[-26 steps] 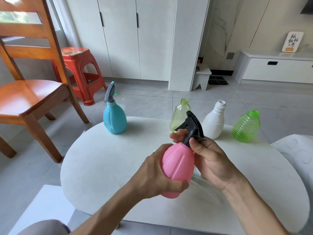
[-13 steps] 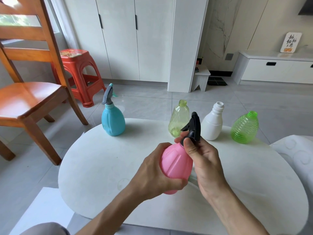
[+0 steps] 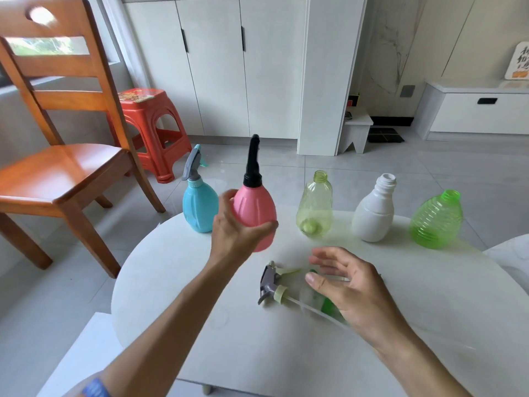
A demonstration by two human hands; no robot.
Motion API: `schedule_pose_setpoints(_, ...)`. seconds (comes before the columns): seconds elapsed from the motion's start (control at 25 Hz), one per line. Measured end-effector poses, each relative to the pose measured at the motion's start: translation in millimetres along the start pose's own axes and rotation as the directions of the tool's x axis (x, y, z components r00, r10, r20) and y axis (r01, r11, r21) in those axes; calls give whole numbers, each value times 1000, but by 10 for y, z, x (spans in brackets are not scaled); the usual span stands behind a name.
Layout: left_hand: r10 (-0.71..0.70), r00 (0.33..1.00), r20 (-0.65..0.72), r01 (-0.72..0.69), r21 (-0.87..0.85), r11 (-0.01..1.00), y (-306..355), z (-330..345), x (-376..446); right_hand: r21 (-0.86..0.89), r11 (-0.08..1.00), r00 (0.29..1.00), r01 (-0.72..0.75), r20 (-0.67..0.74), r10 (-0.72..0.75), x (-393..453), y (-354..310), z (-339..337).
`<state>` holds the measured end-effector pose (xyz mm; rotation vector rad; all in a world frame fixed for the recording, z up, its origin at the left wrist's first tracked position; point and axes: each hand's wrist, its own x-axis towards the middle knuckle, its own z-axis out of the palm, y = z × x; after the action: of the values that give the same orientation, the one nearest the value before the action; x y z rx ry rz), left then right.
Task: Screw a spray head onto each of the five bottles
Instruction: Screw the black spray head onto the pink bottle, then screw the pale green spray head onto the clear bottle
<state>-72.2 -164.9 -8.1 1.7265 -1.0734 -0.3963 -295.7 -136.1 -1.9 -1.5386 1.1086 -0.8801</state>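
White round table (image 3: 171,282) held everything. At its 12 o'clock edge the left hand (image 3: 237,236) gripped the pink bottle (image 3: 254,210) (black spray head (image 3: 253,164) on top). Toward 6 o'clock, the right hand (image 3: 352,285) hovered with loose, spread fingers over a grey spray head (image 3: 270,283).

Five bottles: blue (image 3: 199,208) and pink (image 3: 253,207) at the left hand (image 3: 234,233), both capped; three open beyond the right hand (image 3: 347,285). Two loose spray heads there.
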Motion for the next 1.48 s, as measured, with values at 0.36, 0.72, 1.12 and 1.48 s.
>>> schedule_pose_setpoints(0.36, -10, 999, 51, 8, 39, 999, -558, 498, 703, -117, 991, 998, 62, -15, -65, -76, 0, -261)
schedule_pose_setpoints(0.72, -204, 965, 166, 181, 144, 973, -625, 365, 495, -569, 797, 966, 203, -19, -260, -35, 110, 53)
schedule_pose_setpoints(1.12, -193, 961, 197, 168, 134, 977, -539, -168, -176, -876, 335, 914, 347, 236, -329, 48, 519, 814)
schedule_pose_setpoints(1.48, 115, 979, 170, -122, 33, 992, -169, 63, -375, 539, 831, 965, 141, -264, 8, 150, -274, -333)
